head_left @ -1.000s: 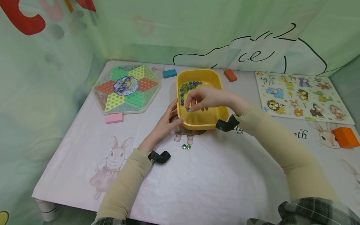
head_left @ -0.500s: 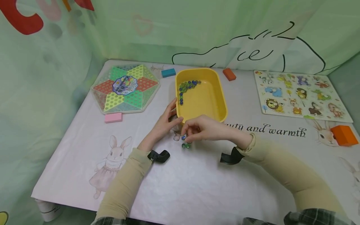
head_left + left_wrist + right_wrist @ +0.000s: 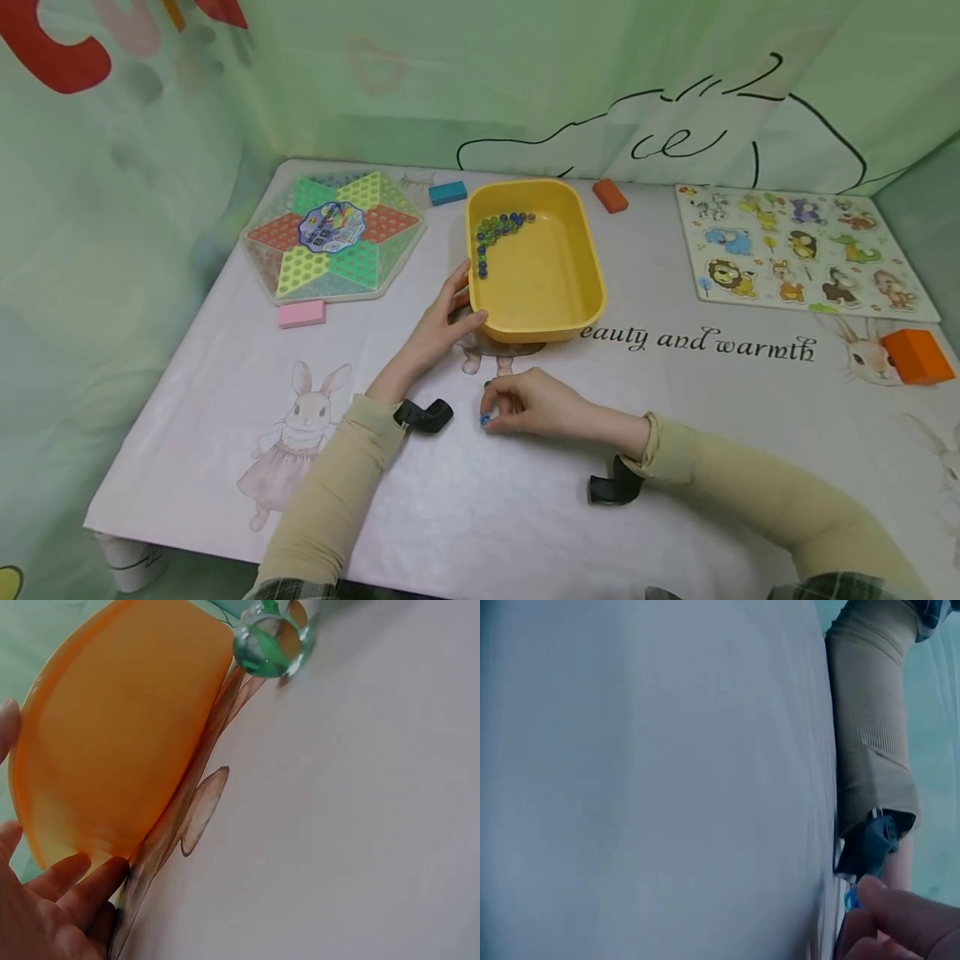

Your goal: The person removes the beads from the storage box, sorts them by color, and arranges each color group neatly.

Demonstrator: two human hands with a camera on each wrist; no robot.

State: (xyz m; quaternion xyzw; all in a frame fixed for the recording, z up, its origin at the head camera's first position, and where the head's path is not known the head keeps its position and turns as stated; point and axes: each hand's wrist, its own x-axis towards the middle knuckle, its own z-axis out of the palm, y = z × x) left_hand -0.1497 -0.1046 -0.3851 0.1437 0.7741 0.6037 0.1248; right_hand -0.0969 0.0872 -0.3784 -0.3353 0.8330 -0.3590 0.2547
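Observation:
In the head view my right hand [image 3: 536, 404] pinches a blue marble [image 3: 485, 420] between thumb and fingertips, low over the white tabletop. The right wrist view shows the blue marble [image 3: 851, 898] by the thumb, partly hidden. My left hand [image 3: 438, 329] holds the near left corner of a yellow plastic tub [image 3: 536, 335], thumb at the rim and fingers against the outer wall. Blue and green marbles [image 3: 492, 229] lie inside along the tub's left and far sides. A clear green-swirled marble [image 3: 270, 645] rests on the cloth in the left wrist view; in the head view my right hand mostly covers that spot.
A hexagonal Chinese checkers board [image 3: 333, 233] lies at the back left, beside a pink block [image 3: 302, 314]. A blue block [image 3: 447, 193] and an orange-red block [image 3: 611, 196] flank the tub. An animal puzzle board [image 3: 806, 254] and a larger orange block [image 3: 917, 357] lie right.
My right hand has carried the blue marble out of the tub, over its near rim, and toward me past the two green marbles. The left hand stays at the tub's corner.

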